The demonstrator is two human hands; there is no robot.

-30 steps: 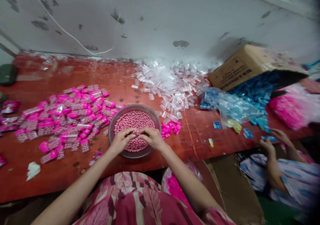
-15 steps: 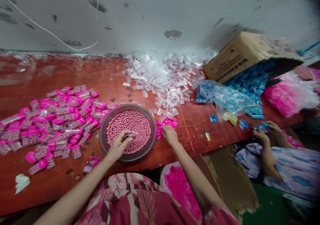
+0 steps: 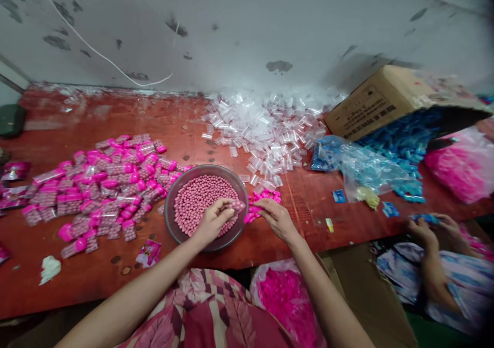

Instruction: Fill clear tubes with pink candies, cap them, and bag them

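My left hand (image 3: 213,221) is closed on a small clear tube (image 3: 236,204) filled with pink beads, above the right side of a dark round bowl (image 3: 169,215). The bowl holds many loose pink beads (image 3: 200,196). To the right of the bowl, my right hand (image 3: 279,219) has its fingers pinched together, level with the tube and a short way from it. A small pink cap (image 3: 255,204) shows at its fingertips. Behind those fingers lies a little pile of pink caps (image 3: 271,195).
Filled, capped tubes (image 3: 111,183) heap up on the left. Empty clear tubes (image 3: 266,132) lie by the wall. A tipped carton (image 3: 366,103) spills blue pieces at right, near a co-worker's hands (image 3: 428,232). A bag of pink caps (image 3: 283,296) is below the table edge.
My left hand has brought the tube up and right to the bowl's rim, and beads now show in it. My right hand has drawn back from the cap pile with a cap. The view has shifted left.
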